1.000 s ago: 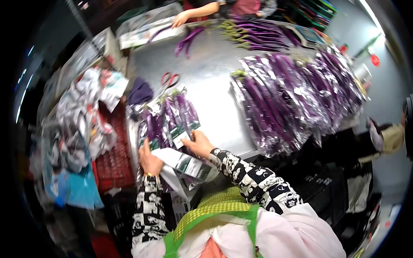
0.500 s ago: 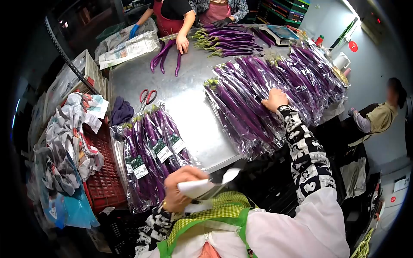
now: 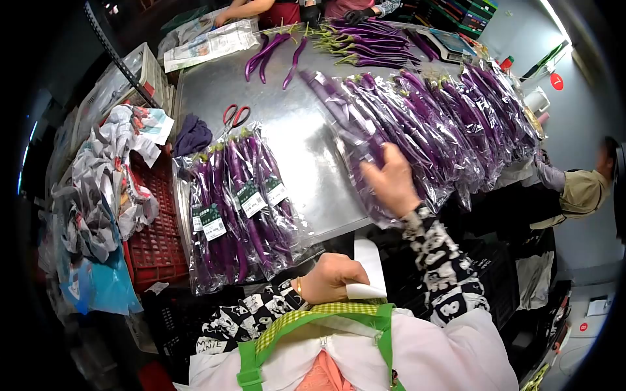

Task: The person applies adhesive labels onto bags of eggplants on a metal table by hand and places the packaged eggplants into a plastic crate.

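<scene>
My left hand (image 3: 336,277), low in front of my apron, is closed around a white paper strip (image 3: 369,262) that bends over its fingers. At the left end of the row of bagged eggplants, my right hand (image 3: 393,182) has hold of a clear bag of long purple eggplants (image 3: 342,111), its thumb and fingers on the plastic. Motion blurs that bag, which lies tilted up and to the left. More bagged eggplants (image 3: 424,124) lie side by side to its right. On the left, several bags with green-and-white labels (image 3: 252,201) rest at the table edge.
Red-handled scissors (image 3: 236,116) and a dark cloth (image 3: 193,135) lie above the labelled bags. Loose eggplants (image 3: 372,49) are piled at the far side, near two people's hands. A red crate (image 3: 160,228) with crumpled paper stands left of the metal table (image 3: 287,91).
My right hand has moved left and down onto the end bag, which has shifted up-left. My left hand has moved right with the paper strip. The co-worker's hand has left the loose eggplants; the view has shifted.
</scene>
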Available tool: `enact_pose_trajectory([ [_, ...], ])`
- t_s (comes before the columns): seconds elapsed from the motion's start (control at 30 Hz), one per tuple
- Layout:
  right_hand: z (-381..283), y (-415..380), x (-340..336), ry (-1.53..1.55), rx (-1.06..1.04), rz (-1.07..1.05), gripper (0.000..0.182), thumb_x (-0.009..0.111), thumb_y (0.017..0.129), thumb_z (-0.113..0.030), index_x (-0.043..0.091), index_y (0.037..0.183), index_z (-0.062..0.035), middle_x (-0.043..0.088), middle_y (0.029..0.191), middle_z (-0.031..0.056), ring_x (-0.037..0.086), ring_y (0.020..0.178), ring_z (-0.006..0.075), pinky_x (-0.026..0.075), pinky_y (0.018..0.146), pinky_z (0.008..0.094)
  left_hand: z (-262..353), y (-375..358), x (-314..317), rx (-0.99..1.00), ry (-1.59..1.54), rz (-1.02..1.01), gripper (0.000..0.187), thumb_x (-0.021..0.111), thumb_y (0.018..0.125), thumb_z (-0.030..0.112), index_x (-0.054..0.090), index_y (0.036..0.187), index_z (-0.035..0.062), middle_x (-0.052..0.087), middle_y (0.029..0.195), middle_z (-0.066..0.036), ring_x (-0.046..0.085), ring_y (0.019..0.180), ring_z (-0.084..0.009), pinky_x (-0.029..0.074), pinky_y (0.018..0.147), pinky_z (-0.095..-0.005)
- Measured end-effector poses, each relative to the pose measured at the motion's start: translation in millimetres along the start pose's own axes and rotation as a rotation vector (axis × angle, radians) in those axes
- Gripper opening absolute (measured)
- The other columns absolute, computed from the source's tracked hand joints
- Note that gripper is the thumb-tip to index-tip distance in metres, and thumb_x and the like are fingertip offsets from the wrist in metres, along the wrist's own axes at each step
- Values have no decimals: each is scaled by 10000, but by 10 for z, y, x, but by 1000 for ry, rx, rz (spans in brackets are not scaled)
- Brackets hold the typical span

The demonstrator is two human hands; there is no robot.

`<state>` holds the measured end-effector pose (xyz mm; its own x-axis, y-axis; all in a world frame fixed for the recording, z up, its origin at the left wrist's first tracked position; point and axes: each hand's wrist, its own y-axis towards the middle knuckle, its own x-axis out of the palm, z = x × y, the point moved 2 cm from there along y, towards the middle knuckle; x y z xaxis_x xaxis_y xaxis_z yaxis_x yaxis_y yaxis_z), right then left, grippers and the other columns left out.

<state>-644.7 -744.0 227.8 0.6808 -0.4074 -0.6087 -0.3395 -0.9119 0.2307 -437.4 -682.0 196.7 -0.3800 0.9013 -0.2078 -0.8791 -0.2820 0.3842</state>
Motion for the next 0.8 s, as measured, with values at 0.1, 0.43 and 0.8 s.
enact_pose_trajectory([
  [0.1, 333, -321, 767, -49, 36, -138, 319, 655, 783, -204, 545, 980, 22, 598, 898, 216, 602, 794, 359, 479, 726, 426, 30, 3, 85, -50, -195, -54, 107, 717, 775, 73, 666, 854, 21, 678, 851, -97, 662, 754, -231, 512, 660, -311],
  [0.43, 807, -928, 1092, -92, -311, -361, 337, 591, 896, -274, 612, 1016, 41, 606, 965, 135, 585, 829, 226, 485, 738, 320, -153, 13, -117, -243, -484, 914, 143, 672, 817, -1, 678, 955, 37, 664, 929, -46, 616, 814, -97, 501, 694, -231],
  [0.8, -164, -846, 108, 693, 175, -593, 248, 635, 893, -136, 632, 1091, 13, 645, 953, 35, 587, 864, 72, 480, 741, 215, -307, -75, -153, -269, -389, 885, 131, 694, 804, -7, 682, 934, 3, 678, 882, -42, 630, 779, -99, 517, 700, -235],
])
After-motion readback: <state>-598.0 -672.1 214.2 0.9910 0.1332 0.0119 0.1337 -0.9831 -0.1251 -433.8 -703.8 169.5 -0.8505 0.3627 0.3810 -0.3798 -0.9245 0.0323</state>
